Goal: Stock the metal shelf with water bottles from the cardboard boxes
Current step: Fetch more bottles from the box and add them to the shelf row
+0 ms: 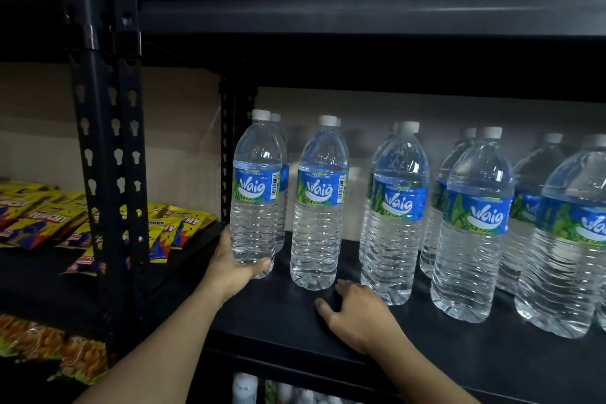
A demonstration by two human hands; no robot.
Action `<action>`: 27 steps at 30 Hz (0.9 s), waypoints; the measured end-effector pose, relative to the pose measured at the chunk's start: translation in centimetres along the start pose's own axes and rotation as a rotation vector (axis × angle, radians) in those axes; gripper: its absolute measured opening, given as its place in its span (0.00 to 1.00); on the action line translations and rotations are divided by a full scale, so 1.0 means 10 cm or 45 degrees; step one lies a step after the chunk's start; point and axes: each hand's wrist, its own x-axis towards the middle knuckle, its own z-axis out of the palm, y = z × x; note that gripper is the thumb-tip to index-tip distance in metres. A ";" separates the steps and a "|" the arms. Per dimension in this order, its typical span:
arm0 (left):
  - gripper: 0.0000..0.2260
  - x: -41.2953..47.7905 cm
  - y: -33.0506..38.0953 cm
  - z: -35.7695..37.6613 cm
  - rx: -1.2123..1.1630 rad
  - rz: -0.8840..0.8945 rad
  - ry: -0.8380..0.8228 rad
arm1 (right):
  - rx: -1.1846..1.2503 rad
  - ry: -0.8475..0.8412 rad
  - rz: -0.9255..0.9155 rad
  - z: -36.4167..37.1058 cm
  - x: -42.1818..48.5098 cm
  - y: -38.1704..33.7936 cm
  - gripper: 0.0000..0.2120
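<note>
Several clear water bottles with blue labels and white caps stand in rows on the black metal shelf [295,321]. My left hand [234,267] grips the base of the leftmost front bottle [255,193], which stands upright at the shelf's left end. The neighbouring front bottle [319,207] stands free to its right. My right hand [357,315] rests on the shelf board in front of that bottle, fingers relaxed and holding nothing. More bottles [475,223] fill the shelf toward the right edge. No cardboard box is in view.
A black upright post [111,141] stands at the left. Beyond it, yellow snack packets [42,216] lie on the neighbouring shelf, with orange packets [49,344] lower down. Another shelf board [360,10] hangs close above the bottle caps.
</note>
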 end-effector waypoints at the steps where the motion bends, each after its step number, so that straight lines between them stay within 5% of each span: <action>1: 0.48 0.00 0.00 -0.01 0.005 0.003 0.015 | -0.003 0.000 0.001 0.00 0.00 0.00 0.31; 27: 0.32 -0.06 0.08 0.05 0.103 -0.001 0.191 | 0.007 0.025 0.019 -0.03 -0.04 -0.02 0.27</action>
